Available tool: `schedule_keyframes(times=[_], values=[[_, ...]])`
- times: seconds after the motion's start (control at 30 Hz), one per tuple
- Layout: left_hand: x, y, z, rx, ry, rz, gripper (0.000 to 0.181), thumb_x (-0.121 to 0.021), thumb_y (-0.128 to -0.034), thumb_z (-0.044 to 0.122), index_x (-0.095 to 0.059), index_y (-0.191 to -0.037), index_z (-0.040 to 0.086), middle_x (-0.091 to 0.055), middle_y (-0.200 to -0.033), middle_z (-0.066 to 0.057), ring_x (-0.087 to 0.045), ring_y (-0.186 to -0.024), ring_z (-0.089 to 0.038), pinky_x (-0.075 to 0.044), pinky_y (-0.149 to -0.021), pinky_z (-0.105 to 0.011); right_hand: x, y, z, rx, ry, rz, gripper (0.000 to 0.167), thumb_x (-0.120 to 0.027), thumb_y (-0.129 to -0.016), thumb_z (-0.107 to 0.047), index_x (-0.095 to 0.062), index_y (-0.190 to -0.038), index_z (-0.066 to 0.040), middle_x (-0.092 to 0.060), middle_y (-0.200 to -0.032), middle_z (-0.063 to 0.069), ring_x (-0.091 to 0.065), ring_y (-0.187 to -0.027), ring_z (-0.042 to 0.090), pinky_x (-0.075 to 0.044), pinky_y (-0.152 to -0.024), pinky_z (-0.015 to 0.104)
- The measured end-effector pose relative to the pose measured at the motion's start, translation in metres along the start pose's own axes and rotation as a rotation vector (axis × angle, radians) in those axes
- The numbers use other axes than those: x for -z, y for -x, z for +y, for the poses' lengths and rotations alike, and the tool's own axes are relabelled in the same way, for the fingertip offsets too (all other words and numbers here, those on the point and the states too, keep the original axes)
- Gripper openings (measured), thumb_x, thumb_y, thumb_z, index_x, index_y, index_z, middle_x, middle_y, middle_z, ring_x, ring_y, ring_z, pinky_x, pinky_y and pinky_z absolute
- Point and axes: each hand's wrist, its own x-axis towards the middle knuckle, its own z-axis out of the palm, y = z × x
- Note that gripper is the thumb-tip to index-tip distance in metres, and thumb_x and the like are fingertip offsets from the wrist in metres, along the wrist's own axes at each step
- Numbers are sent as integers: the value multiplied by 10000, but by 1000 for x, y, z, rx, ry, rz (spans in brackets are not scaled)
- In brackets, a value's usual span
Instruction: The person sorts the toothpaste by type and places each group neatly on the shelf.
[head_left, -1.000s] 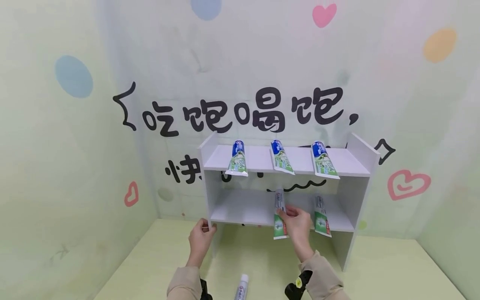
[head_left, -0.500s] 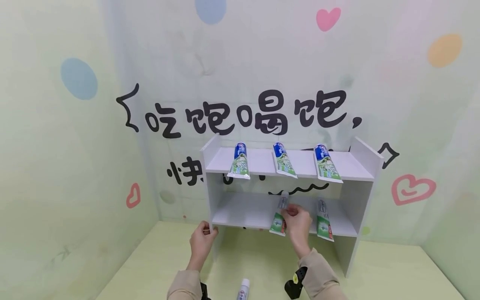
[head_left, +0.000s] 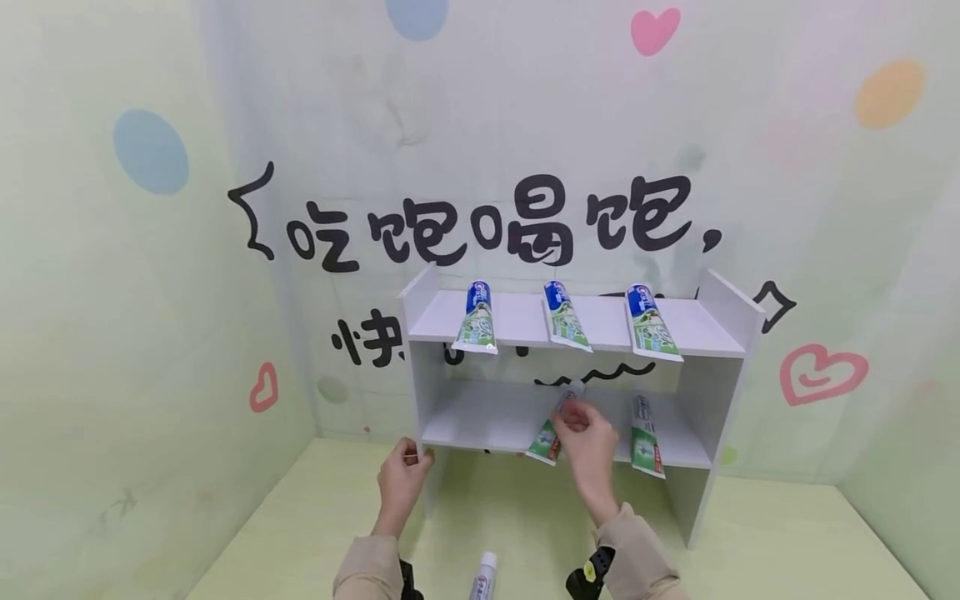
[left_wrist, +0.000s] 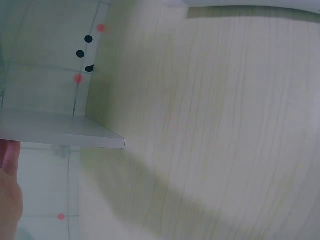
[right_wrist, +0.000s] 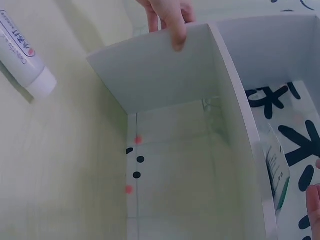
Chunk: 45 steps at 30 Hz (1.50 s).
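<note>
In the head view, my right hand (head_left: 588, 446) pinches a green and silver toothpaste tube (head_left: 546, 442) on the middle level of a white shelf unit (head_left: 480, 427). This tube slants, its flat end toward the lower left and jutting over the front edge; my fingers cover part of its upper half. A matching toothpaste tube (head_left: 647, 446) lies to the right of that hand. My left hand (head_left: 402, 479) grips the unit's left side panel, and the right wrist view shows its thumb (right_wrist: 177, 37) on the panel's inner face.
Three blue and green toothpaste tubes (head_left: 567, 315) lie spaced along the top level, flat ends over the edge. On the pale wooden table (head_left: 787, 533), a white-capped tube (head_left: 485, 577) lies in front of the unit. A printed wall (head_left: 480, 125) stands behind.
The flat end of the held toothpaste tube has swung left, so the tube now slants. My right hand has turned with it. My left hand stays on the side panel.
</note>
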Motion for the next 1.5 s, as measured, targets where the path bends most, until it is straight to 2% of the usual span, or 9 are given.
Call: schedule_keyframes(times=[0.2, 0.4, 0.5, 0.7, 0.87, 1.03, 1.23, 1.5], values=[[2, -3, 3, -3, -3, -1, 121, -637, -788, 124, -565, -835, 38, -672, -883, -142, -649, -813, -231, -520, -646, -320, -1, 13, -3, 20, -83, -13, 243, -713, -741, -45, -635, -945, 60, -666, -854, 191, -611, -681, 75, -495, -630, 127], [4, -5, 3, -1, -1, -3, 127, -634, -795, 133, -569, -848, 37, -673, -893, -147, -650, -822, -231, -523, -651, -322, -1, 30, -7, -24, -169, -33, 276, -721, -738, -52, -632, -976, 54, -662, -886, 190, -598, -704, 20, -500, -656, 130], [5, -5, 4, -4, -1, -1, 127, -631, -795, 134, -573, -848, 36, -673, -899, -150, -653, -824, -234, -524, -655, -324, -1, 40, -9, -37, -176, -27, 298, -734, -732, -88, -633, -982, 37, -668, -905, 180, -604, -726, 8, -497, -680, 120], [7, -8, 2, -3, 3, 1, 125, -628, -797, 135, -577, -853, 36, -674, -916, -155, -657, -840, -248, -527, -667, -332, -3, 62, -9, -70, -174, -31, 357, -753, -710, -113, -620, -1009, 29, -662, -934, 157, -617, -767, 31, -511, -731, 156], [8, -10, 0, -1, -7, 4, 125, -627, -807, 136, -576, -868, 38, -672, -925, -152, -653, -856, -250, -529, -677, -334, -9, 83, -6, -182, -187, -102, 421, -765, -690, -128, -596, -1051, 8, -639, -978, 119, -626, -849, 102, -503, -781, 172], [10, -11, 0, -3, -3, 8, 135, -627, -805, 136, -566, -861, 29, -669, -907, -161, -648, -844, -252, -524, -659, -323, -15, 103, 3, -258, -202, -170, 477, -761, -695, -128, -567, -1101, 28, -615, -1005, 129, -623, -899, 186, -494, -749, 151], [10, -10, 1, -4, -11, 17, 135, -628, -804, 149, -568, -854, 39, -676, -893, -149, -650, -831, -237, -503, -642, -294, -25, 120, 19, -313, -202, -213, 505, -765, -700, -136, -550, -1116, 51, -605, -1020, 124, -586, -880, 128, -493, -728, 154], [9, -10, 0, 9, 0, 12, 133, -627, -809, 149, -566, -857, 40, -675, -897, -148, -646, -836, -235, -503, -647, -298, -35, 142, 37, -373, -209, -249, 512, -777, -668, -90, -550, -1091, 89, -598, -967, 157, -590, -851, 187, -484, -696, 141]])
